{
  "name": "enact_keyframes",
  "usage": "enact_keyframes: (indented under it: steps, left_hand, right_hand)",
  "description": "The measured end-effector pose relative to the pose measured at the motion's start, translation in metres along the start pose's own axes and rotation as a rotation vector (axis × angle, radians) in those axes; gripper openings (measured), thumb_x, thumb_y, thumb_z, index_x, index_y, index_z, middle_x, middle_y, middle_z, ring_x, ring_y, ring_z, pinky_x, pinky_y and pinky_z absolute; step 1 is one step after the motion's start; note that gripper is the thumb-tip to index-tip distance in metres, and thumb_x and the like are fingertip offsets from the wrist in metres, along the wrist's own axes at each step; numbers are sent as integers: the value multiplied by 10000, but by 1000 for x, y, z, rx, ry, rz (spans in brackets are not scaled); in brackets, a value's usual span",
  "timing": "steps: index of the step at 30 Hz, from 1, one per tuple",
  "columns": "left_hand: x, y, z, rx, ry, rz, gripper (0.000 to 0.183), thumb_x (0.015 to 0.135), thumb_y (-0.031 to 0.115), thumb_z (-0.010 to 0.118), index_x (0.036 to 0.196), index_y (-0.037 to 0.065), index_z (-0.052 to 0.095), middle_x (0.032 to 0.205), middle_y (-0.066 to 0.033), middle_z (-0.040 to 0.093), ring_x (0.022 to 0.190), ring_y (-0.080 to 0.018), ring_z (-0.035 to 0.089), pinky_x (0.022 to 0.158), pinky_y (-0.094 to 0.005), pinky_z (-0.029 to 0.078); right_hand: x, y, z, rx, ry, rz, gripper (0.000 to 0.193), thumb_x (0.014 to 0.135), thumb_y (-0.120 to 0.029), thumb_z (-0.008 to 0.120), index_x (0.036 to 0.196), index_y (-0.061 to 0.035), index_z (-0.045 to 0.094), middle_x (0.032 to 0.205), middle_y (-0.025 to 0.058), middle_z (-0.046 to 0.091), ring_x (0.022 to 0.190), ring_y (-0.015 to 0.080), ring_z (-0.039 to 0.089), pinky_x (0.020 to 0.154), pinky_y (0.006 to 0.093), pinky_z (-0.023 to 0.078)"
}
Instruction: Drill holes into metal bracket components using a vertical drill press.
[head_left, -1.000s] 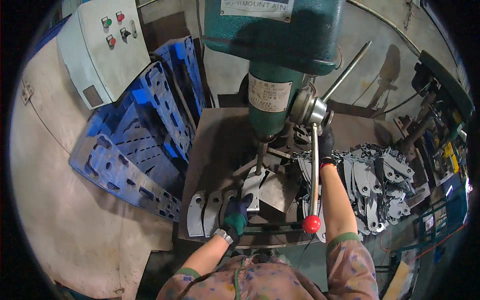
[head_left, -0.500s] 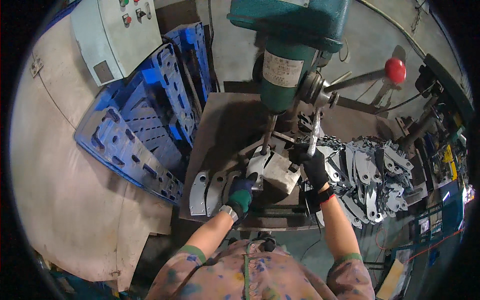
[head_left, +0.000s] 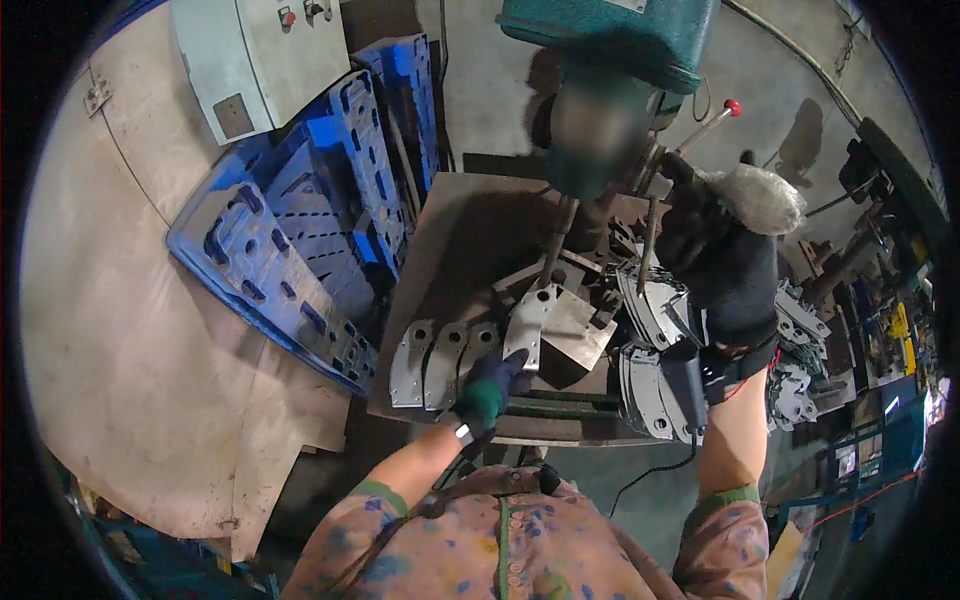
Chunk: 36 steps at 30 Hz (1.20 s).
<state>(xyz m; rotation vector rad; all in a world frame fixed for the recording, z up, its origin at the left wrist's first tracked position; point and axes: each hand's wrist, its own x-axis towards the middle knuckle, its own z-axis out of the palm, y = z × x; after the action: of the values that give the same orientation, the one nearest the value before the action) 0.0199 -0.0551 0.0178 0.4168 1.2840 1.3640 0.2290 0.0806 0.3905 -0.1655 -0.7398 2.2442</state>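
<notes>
My left hand (head_left: 490,388), in a dark glove with a green cuff, pinches the lower end of a curved grey metal plate (head_left: 524,328) that has a round hole near its upper end. The drill bit (head_left: 558,245) of a green drill press (head_left: 597,130) comes down just over that hole; I cannot tell whether it touches. Higher up at the right, my black-gloved right hand (head_left: 718,240) is closed round a feed lever whose knob (head_left: 765,199) is wrapped in clear plastic. A metal block (head_left: 572,328) sits beside the plate under the drill.
Several similar curved plates (head_left: 408,365) lie in a row left of my left hand. More plates (head_left: 648,395) are piled at the table's right. Blue plastic pallets (head_left: 270,250) lean left of the metal table (head_left: 455,225), below a grey control box (head_left: 265,70). A red-knobbed lever (head_left: 733,107) sticks out behind.
My right hand has swung the feed lever up, and the red-knobbed lever has turned away. My left hand keeps its grip on the plate. The view has shifted slightly.
</notes>
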Motion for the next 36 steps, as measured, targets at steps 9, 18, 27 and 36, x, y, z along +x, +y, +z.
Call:
enact_keyframes:
  steps: [9, 18, 27, 36]
  left_hand:
    - [-81, -56, -92, -119, 37, -68, 414, 1074, 304, 768, 1353, 5, 705, 1194, -116, 780, 919, -215, 790, 819, -370, 673]
    - [-65, -115, -109, 628, 184, 391, 436, 1023, 257, 784, 1301, -75, 730, 1181, -230, 790, 975, -330, 783, 893, -432, 627]
    - [-56, -113, -96, 275, 106, 179, 197, 1021, 141, 739, 1158, 1, 743, 951, -126, 776, 856, -299, 714, 916, -424, 613]
    - [-62, -103, -96, -731, -74, -97, 424, 1034, 54, 627, 1457, 76, 646, 1411, -119, 708, 1292, -293, 658, 1181, -509, 529]
  right_hand:
    - [-75, 155, -203, -959, 13, 233, 425, 1193, -360, 523, 1314, 5, 706, 1003, 117, 753, 962, 199, 727, 905, 375, 584]
    - [-137, 225, -296, -1099, -80, 568, 434, 1175, -365, 609, 1429, -29, 710, 1132, 93, 811, 980, 143, 734, 883, 332, 604]
    - [-209, 93, -324, -1663, 583, -108, 405, 1103, -271, 683, 1428, -29, 699, 1257, 199, 789, 1168, 307, 749, 1026, 428, 579]
    - [-333, -13, -419, -2204, 1035, 44, 548, 989, -283, 787, 1463, -44, 649, 1247, 234, 774, 1155, 439, 734, 1010, 536, 569]
